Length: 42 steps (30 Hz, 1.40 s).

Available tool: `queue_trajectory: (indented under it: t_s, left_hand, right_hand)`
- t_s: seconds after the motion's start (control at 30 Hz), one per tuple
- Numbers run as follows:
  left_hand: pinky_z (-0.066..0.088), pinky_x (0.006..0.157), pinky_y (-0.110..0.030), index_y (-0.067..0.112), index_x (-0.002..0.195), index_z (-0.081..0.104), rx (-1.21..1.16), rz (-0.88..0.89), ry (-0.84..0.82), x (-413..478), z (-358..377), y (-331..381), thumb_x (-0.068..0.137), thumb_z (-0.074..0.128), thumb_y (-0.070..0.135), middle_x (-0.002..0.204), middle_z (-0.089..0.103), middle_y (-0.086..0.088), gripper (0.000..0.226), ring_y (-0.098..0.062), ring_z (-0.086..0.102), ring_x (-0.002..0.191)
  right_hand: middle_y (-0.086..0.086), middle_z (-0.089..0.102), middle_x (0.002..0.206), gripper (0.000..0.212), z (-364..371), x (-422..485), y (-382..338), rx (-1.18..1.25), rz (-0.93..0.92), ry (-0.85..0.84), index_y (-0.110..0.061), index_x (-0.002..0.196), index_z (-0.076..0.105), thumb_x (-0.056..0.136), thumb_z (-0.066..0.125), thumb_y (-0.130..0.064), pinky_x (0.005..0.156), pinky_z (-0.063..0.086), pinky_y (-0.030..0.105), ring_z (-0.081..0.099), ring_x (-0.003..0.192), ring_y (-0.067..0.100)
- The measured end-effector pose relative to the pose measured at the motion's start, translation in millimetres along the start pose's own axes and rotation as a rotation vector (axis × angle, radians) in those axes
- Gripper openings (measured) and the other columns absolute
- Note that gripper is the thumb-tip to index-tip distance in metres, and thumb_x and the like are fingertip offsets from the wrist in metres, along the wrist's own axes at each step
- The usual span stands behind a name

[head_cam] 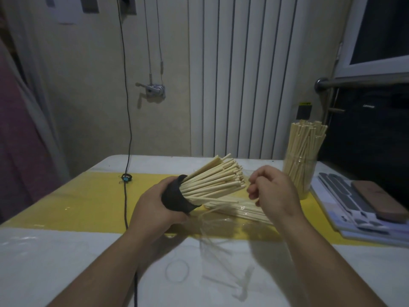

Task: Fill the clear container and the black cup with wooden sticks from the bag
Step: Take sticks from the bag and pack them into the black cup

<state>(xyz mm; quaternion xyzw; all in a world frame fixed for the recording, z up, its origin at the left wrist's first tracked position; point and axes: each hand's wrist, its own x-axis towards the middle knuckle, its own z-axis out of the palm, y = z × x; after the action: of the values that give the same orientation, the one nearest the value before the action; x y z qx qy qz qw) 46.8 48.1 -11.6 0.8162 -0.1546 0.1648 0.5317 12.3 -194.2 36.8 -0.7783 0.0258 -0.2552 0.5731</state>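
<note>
My left hand is wrapped round the black cup, which is tipped over sideways in my grip, mouth aimed up and to the right. The cup's packed with wooden sticks, fanning out of it. My right hand sits just past the stick tips, fingers curled in. It's too blurred for me to say whether they pinch anything. Under both hands the clear bag lies flat on the yellow strip, loose sticks inside it. Further right the clear container stands upright, crammed with a tall bundle. A black cable runs across the table on my left, and a rubber band lies near me.
</note>
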Motion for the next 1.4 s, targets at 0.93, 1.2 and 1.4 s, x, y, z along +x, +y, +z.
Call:
queue_trajectory:
  t_s: [0.93,1.2,1.4]
  left_hand:
    - [0.053,0.073,-0.027,0.054,0.108,0.060,-0.037,-0.074,0.055,3,-4,-7,0.044,0.085,0.024,0.100,0.067,0.030,0.075,0.004,0.063,0.092]
    - [0.052,0.073,-0.026,0.047,0.117,0.062,-0.047,-0.080,0.055,4,-3,-10,0.054,0.091,0.009,0.101,0.069,0.025,0.079,-0.003,0.063,0.098]
    - [0.054,0.075,-0.030,0.051,0.111,0.061,-0.039,-0.084,0.052,5,-4,-10,0.050,0.091,0.015,0.100,0.068,0.028,0.077,-0.004,0.064,0.098]
  right_hand:
    - [0.000,0.054,0.130,0.035,31,-5,47,-1.146,-0.150,-0.528,-0.027,0.127,0.059,0.095,0.046,-0.025,0.099,0.040,0.036,0.051,0.122,0.029]
    - [-0.002,0.063,0.114,0.033,37,-1,55,-1.054,-0.192,-0.435,-0.028,0.110,0.071,0.088,0.048,-0.018,0.093,0.046,0.032,0.057,0.112,0.026]
    - [-0.004,0.064,0.111,0.031,41,2,60,-1.003,-0.176,-0.399,-0.029,0.107,0.071,0.084,0.053,-0.021,0.092,0.043,0.029,0.057,0.110,0.024]
